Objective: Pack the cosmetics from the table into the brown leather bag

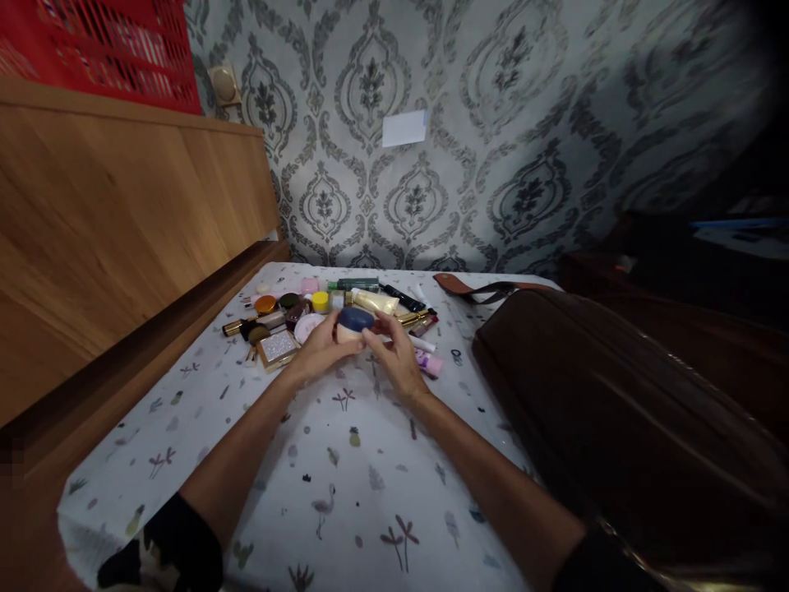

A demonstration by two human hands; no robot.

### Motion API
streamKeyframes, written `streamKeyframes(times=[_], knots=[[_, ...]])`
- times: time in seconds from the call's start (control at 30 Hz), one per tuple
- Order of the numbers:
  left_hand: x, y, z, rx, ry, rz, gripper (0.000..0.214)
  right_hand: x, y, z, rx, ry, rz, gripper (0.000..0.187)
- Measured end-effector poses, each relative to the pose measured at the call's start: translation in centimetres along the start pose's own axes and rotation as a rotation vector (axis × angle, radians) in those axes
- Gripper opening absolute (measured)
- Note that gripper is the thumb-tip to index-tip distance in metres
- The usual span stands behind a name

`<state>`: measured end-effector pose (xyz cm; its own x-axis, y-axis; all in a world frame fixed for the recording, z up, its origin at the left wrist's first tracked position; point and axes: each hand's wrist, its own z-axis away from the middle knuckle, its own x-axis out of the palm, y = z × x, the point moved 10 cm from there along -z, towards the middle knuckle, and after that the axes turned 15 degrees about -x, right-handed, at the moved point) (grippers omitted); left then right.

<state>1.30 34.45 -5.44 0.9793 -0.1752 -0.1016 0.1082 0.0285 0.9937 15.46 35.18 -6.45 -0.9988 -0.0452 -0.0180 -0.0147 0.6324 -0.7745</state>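
Observation:
A small cosmetic jar (356,322) with a dark blue lid and a pale cream body is held between both hands, above the near edge of a spread of cosmetics. My left hand (321,347) closes on its left side, thumb across the lower front. On the other side, my right hand (398,353) grips the jar with thumb and fingers. Just left of my left hand lie a glittery square compact (279,349) and a round pale pink case (306,328). Behind the jar rests a cream-coloured tube (375,301). Beside my right hand is a pink and purple tube (429,363).
Several more cosmetics lie around, among them a yellow-lidded pot (320,302), an orange pot (265,305) and a green tube (357,284). A large dark brown bag (616,427) fills the right side. At left stands a wooden cabinet (129,197) with a red basket (123,49) on top.

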Motion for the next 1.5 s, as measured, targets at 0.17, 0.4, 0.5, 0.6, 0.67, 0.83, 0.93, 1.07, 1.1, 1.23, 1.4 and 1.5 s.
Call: streamKeyframes(times=[0.17,0.4,0.5,0.6,0.67,0.83,0.93,1.07,1.1,1.23,1.4,1.5], knots=[[0.2,0.7,1.3,0.146,0.103,-0.336,0.055,1.7,2.2,0.3,0.111,-0.031,-0.274,0.047],[-0.4,-1.4,0.8,0.056,0.150,0.106,0.062,2.1,3.7,1.3,0.322,0.076,-0.556,0.044],[-0.2,-2.1,0.6,0.018,0.117,0.242,0.065,2.2,3.4,1.3,0.324,0.081,-0.596,0.041],[-0.1,-2.2,0.6,0.012,0.122,0.266,0.063,2.2,3.4,1.4,0.321,0.072,-0.588,0.042],[-0.1,-2.2,0.6,0.003,0.141,0.247,0.062,2.1,3.7,1.4,0.320,0.078,-0.559,0.045],[-0.5,-2.2,0.7,-0.007,0.193,0.213,0.061,2.2,3.9,1.4,0.329,0.075,-0.536,0.047],[-0.6,-2.6,0.7,-0.029,0.204,0.221,0.065,2.4,3.2,1.4,0.321,0.063,-0.555,0.048],[-0.8,-3.3,0.5,-0.083,0.203,0.241,0.065,2.6,2.2,1.3,0.294,0.024,-0.540,0.050],[-0.8,-3.5,0.4,-0.098,0.198,0.246,0.066,2.7,2.0,1.3,0.284,0.016,-0.534,0.050],[-0.8,-4.1,0.1,-0.146,0.197,0.267,0.072,2.8,1.7,1.3,0.258,-0.014,-0.518,0.048],[-0.8,-4.2,0.1,-0.176,0.208,0.289,0.078,2.9,1.7,1.3,0.257,-0.006,-0.556,0.047],[-1.0,-4.5,0.2,-0.215,0.229,0.314,0.076,2.9,1.8,1.4,0.271,0.008,-0.577,0.047]])
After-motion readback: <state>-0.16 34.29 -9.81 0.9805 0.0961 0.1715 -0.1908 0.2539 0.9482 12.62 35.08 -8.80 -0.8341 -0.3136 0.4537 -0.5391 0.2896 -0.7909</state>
